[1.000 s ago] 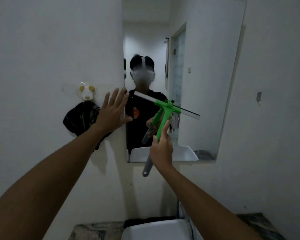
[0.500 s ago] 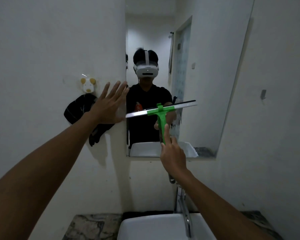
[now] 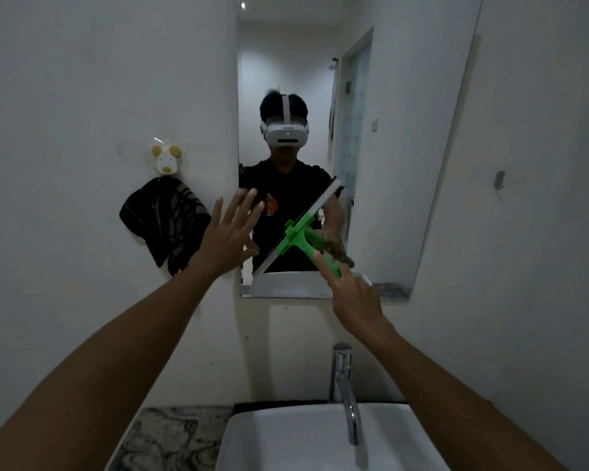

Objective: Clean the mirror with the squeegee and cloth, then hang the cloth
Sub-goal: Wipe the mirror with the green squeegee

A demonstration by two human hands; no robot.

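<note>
Two hands work at the mirror (image 3: 405, 164): the right hand (image 3: 356, 300) grips the squeegee (image 3: 300, 232), blade tilted toward one o'clock; the left hand (image 3: 230, 232) is spread, empty. The cloth (image 3: 164, 222) hangs at nine o'clock. The slanted blade could leave streaks.

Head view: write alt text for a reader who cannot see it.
A person's right hand holds a green squeegee with its blade slanted across the lower part of a wall mirror. The left hand is spread open at the mirror's left edge, beside a dark cloth hanging on a hook.
</note>
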